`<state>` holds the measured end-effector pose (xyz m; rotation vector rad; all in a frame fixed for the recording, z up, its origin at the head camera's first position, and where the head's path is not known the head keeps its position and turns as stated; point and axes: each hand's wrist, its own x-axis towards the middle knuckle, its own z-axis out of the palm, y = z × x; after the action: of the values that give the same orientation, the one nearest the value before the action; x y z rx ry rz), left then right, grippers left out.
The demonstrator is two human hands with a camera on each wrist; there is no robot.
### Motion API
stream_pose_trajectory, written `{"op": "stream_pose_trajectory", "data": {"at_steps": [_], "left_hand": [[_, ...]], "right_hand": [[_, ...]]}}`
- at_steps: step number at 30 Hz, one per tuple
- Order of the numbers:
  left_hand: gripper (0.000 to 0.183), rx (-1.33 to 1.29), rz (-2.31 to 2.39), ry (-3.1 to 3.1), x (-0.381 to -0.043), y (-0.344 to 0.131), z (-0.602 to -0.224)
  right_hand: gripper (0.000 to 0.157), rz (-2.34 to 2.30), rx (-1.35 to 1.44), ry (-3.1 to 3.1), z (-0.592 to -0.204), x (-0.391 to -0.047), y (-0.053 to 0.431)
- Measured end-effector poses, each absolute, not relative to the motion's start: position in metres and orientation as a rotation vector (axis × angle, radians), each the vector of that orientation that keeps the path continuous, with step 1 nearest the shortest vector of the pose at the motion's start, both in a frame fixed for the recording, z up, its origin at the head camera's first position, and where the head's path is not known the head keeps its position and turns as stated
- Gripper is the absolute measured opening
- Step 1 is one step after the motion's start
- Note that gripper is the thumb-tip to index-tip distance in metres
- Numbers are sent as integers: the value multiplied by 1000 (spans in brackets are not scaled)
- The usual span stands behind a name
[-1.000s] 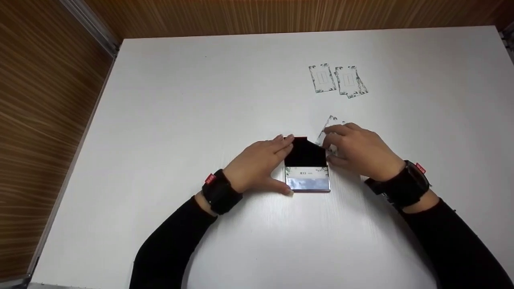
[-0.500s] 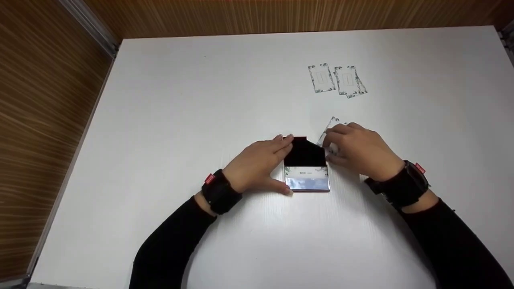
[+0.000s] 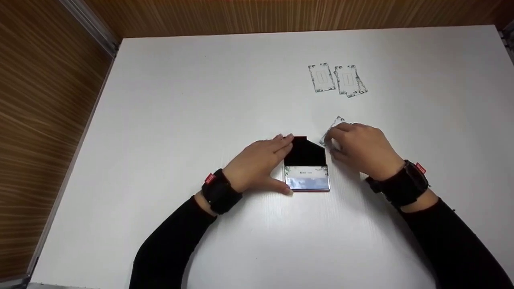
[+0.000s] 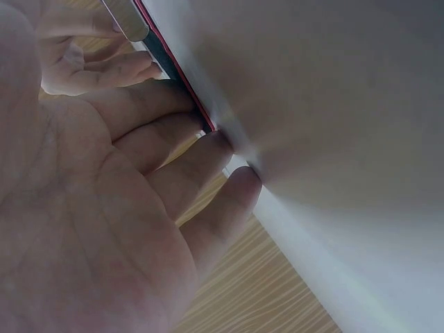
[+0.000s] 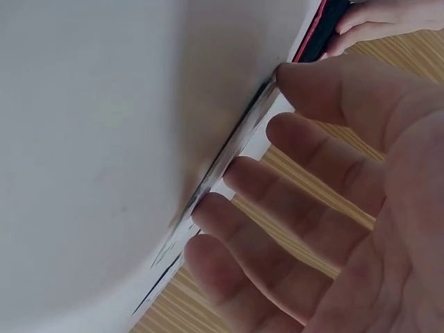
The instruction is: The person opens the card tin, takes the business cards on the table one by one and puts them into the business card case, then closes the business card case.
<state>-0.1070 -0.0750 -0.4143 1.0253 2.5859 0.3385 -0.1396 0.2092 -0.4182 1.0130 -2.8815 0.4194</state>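
A card case (image 3: 306,154) lies unfolded on the table, with a black lining, a red edge and a clear-fronted pocket. In the pocket sits a white card (image 3: 307,172) with a leafy border. My left hand (image 3: 261,164) rests along the case's left side, fingers nearly straight on its top corner and thumb at its bottom corner. Just right of the case, my right hand (image 3: 361,150) bends over another leaf-bordered card (image 3: 332,130) and grips it by its edges. The hand hides much of this card. In the right wrist view, thumb and fingertips meet the thin card (image 5: 236,139).
Farther back on the white table (image 3: 200,100) lie a single leaf-bordered card (image 3: 322,78) and, to its right, overlapping cards (image 3: 347,80). Wood-grain panels (image 3: 281,18) stand behind the table and at its left.
My right hand has shifted slightly right with the card in its fingers, drawing it away from the case. Less of that card shows now. The left hand and the case have stayed put.
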Motion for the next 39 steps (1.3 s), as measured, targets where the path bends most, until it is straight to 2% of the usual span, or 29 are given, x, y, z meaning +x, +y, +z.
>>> {"op": "stream_pose_trajectory", "data": {"at_steps": [10,21,26,39], "left_hand": [[112,1023,340,2582,-107,-76,-414],[114,1039,309,2601,-107,-76,-416],[113,1038,314,2600,-107,-76,-415],[113,1027,317,2583,-108,-75,-413]], "right_hand": [[22,370,1014,-2879,-419,-139,209],[32,383,1046,-2823,-421,-138,207],[41,337,1045,-2827,-420,-139,207],[47,295,1037,-2779,-417,-143,211]]}}
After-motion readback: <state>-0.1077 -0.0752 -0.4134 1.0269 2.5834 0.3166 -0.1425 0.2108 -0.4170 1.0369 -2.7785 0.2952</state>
